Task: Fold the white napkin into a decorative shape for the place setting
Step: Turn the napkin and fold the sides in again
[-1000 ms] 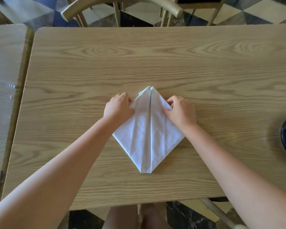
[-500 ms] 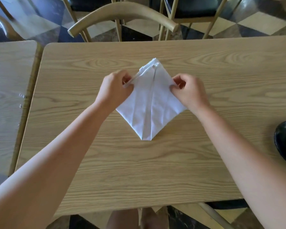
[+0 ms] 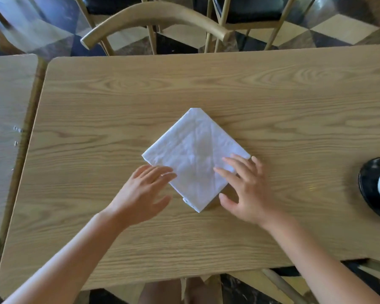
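Observation:
The white napkin (image 3: 193, 156) lies flat on the wooden table (image 3: 206, 88) as a folded diamond, one corner pointing toward me, its smooth side up. My left hand (image 3: 144, 194) is spread open by the napkin's lower left edge, fingertips just at the cloth. My right hand (image 3: 246, 189) is spread open over the lower right part, its fingers resting on the cloth and its thumb on the table beside the near corner. Neither hand grips anything.
A black plate (image 3: 369, 189) with something white on it sits at the table's right edge. A second table (image 3: 7, 106) stands close on the left. Wooden chairs (image 3: 154, 16) stand beyond the far edge on a checkered floor.
Both hands lifted the napkin by its side corners and turned it over. It now lies flat with the seam side down, and both hands have let go and opened.

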`<action>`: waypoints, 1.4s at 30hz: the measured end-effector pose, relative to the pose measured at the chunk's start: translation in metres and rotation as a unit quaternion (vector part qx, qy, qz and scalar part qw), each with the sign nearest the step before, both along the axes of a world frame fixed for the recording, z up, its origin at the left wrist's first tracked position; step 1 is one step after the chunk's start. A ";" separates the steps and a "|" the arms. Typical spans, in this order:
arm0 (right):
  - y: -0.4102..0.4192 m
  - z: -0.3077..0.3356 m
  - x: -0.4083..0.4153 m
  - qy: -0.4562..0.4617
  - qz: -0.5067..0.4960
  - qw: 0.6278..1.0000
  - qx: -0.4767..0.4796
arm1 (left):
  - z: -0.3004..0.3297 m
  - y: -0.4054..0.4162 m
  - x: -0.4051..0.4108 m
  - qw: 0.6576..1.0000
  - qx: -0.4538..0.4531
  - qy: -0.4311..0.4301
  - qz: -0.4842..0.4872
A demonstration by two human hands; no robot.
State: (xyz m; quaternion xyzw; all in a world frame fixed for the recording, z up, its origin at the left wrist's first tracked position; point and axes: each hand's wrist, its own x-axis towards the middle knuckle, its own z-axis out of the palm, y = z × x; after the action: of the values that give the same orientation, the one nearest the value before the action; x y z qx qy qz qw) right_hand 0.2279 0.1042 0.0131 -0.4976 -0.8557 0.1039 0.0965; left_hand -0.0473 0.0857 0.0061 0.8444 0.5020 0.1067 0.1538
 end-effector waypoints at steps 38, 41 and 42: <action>-0.074 -0.045 0.000 -0.015 0.034 0.999 -0.031 | -0.025 -0.076 0.030 0.997 -0.033 0.066 0.020; -0.088 -0.045 0.017 0.014 0.158 0.987 0.025 | -0.023 -0.084 0.017 0.996 0.016 0.028 -0.089; -0.089 -0.046 0.020 0.021 0.182 0.983 0.033 | -0.024 -0.084 0.015 0.994 0.031 0.014 -0.108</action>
State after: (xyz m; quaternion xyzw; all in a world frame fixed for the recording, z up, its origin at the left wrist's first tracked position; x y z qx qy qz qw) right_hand 0.2474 0.0148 -0.0329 -0.3280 -0.9327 0.1015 0.1106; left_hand -0.0320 0.0012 -0.0183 0.8996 0.4061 0.0925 0.1314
